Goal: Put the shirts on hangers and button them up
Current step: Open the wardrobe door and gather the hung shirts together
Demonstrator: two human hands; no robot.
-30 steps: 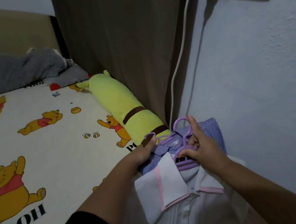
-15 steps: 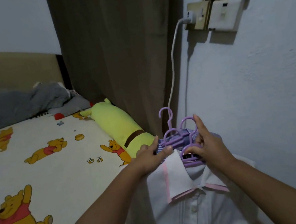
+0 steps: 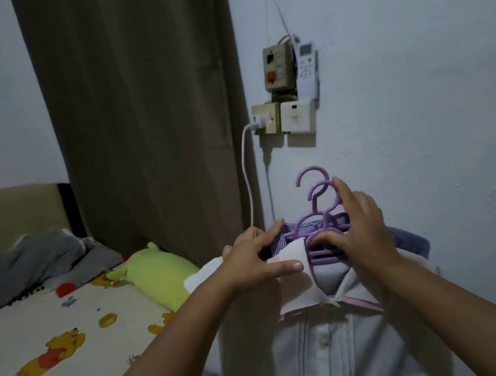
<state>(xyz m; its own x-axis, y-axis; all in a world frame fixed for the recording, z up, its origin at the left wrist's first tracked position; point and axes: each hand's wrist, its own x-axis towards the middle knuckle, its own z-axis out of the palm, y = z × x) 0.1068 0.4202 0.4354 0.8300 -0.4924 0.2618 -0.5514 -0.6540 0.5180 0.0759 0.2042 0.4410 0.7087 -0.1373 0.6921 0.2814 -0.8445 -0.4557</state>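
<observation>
I see the bed with its cream cartoon-bear sheet (image 3: 52, 332) filling the lower left, a brown curtain (image 3: 143, 107) hanging behind it and the pale wall (image 3: 425, 127) on the right. A yellow-green plush bolster (image 3: 156, 274) lies at the bed's edge by the curtain.

The white button-front shirt with pink-edged collar (image 3: 330, 347) hangs in front of me, long axis vertical, collar up, front placket facing me with buttons done. Behind it a blue striped shirt (image 3: 411, 240) hangs the same way, its collar and right shoulder showing above the white one. Both are held up in the air near the wall, right of the bed.

The purple plastic hangers (image 3: 324, 224) stand upright, hooks pointing up and curling left, bars running left to right.

My left hand (image 3: 252, 262) has its thumb laid along the white collar and its fingers reaching behind onto the striped collar, pinching the collars. My right hand (image 3: 356, 226) grips the front hanger's neck, index finger extended up along the hooks.

Compared with a second ago, the bundle has come up off the bed from lying flat, the hooks now rise clear above my hands, and the view has tilted up so the wall socket with white charger (image 3: 265, 120) shows.
</observation>
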